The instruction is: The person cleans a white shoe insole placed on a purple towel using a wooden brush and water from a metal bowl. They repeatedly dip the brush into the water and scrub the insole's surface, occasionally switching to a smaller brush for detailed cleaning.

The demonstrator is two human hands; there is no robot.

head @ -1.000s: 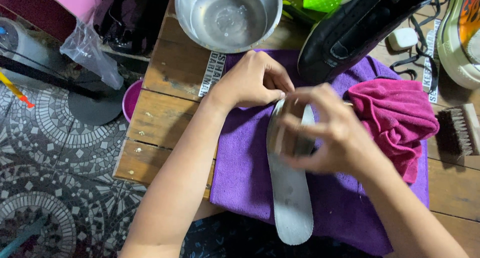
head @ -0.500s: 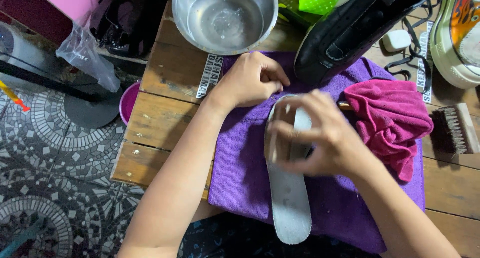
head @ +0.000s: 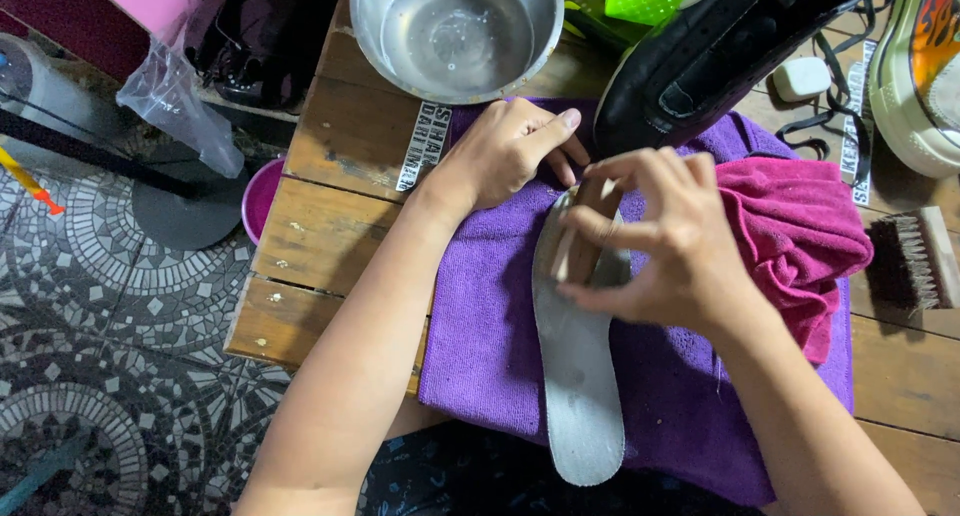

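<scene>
A grey shoe insole (head: 580, 376) lies lengthwise on a purple cloth (head: 490, 326) spread over a wooden table (head: 320, 236). My right hand (head: 660, 236) grips a small wooden-backed brush (head: 590, 241) and presses it on the upper part of the insole. My left hand (head: 505, 151) rests with curled fingers on the cloth and pins the far tip of the insole. A black shoe (head: 710, 56) lies just beyond both hands.
A steel bowl (head: 455, 31) with a little water stands at the table's far edge. A crumpled pink towel (head: 800, 236) lies right of the insole, and a second brush (head: 915, 261) beyond it. A light sneaker (head: 920, 66) sits far right. Tiled floor (head: 100, 326) lies left.
My right hand with the brush has shifted slightly along the upper insole. My left hand stays pinned at the insole's tip.
</scene>
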